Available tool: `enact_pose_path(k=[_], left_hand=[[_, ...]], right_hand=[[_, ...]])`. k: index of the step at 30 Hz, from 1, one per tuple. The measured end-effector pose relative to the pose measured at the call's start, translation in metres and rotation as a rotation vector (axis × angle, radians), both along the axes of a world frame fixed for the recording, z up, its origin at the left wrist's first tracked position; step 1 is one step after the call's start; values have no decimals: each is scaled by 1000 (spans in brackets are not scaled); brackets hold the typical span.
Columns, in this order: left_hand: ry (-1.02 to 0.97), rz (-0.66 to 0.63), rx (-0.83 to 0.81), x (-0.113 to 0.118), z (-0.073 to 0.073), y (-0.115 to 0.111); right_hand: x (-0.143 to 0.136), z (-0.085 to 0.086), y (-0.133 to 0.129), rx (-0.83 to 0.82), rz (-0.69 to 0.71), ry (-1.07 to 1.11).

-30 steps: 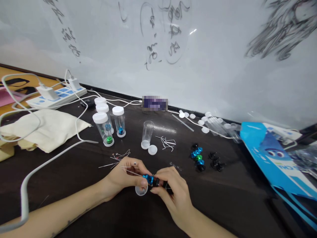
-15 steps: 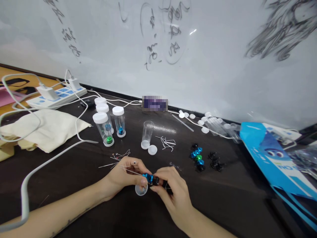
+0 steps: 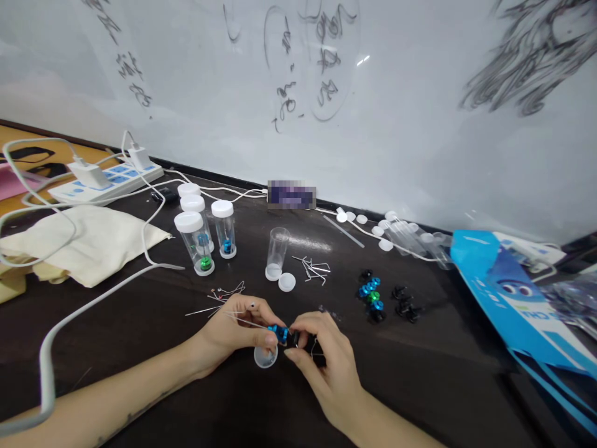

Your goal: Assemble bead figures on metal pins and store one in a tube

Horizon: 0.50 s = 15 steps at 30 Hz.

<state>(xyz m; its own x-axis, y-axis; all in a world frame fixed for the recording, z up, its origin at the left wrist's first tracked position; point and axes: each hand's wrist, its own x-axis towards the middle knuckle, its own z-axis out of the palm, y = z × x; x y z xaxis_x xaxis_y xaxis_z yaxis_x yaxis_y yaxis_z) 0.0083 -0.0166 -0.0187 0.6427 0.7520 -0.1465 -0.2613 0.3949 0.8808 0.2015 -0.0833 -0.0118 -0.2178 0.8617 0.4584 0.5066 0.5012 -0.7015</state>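
Note:
My left hand is closed, with thumb and fingers pinching a small shiny blue part. A thin metal rod runs along that hand toward the blue part. Against the blue part's right end sits a small black piece, gripped between the thumb and fingertips of my right hand. A thin bent wire shows beside the right fingers. Just under the left thumb is a round clear container with something small in it that I cannot make out.
Several white-capped tubes stand at left. An open clear tube, its white cap and bent metal pins lie ahead. Blue and green parts and black clips are right; a white cable crosses left.
My right fingertips have shifted slightly on the black piece, and more of the wire beside them shows. The left hand and everything on the table look the same.

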Motion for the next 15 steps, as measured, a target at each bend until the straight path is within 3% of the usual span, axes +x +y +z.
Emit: enact_pose_path(k=[15], left_hand=[[2, -11, 11, 0, -2, 1]], right_hand=[[0, -1, 0, 53, 27, 11]])
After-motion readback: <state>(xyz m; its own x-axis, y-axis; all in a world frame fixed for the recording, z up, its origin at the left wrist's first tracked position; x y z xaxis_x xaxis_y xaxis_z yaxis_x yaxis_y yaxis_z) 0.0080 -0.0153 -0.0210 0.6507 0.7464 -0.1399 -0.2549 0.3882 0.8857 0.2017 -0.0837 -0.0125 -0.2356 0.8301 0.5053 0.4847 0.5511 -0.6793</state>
